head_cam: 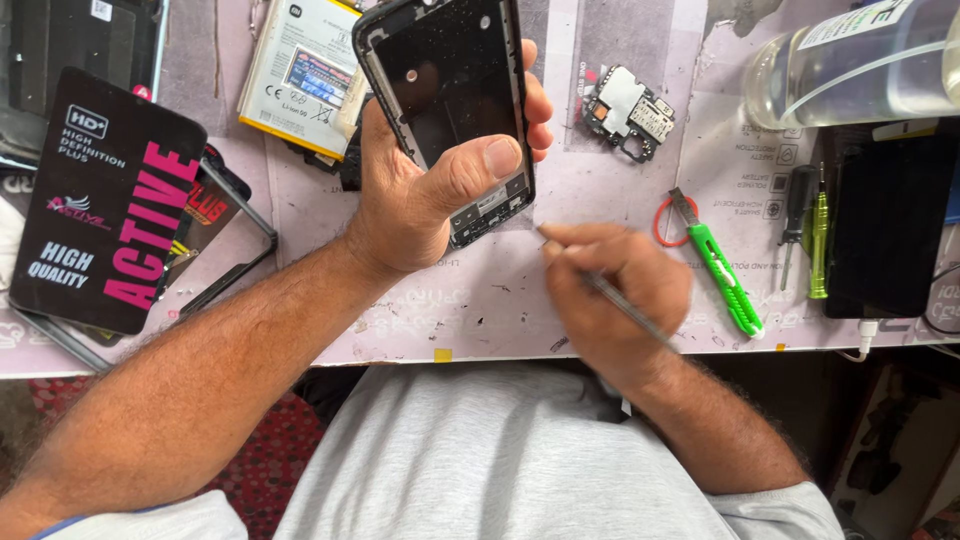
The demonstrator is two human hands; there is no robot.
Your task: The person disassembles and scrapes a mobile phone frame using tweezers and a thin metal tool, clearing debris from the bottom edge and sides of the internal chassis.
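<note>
My workbench is covered with a pale, worn mat. On it lie a phone battery, a small circuit board, a green utility knife beside a red ring, two small screwdrivers, a dark phone, a clear bottle on its side and a black-and-pink box.

Even, bright daylight over a sharply focused workbench.
Shadows are soft and short beneath the left hand; the right hand shows motion blur; glare streaks the clear plastic bottle; the lower corners fall dim.
</note>
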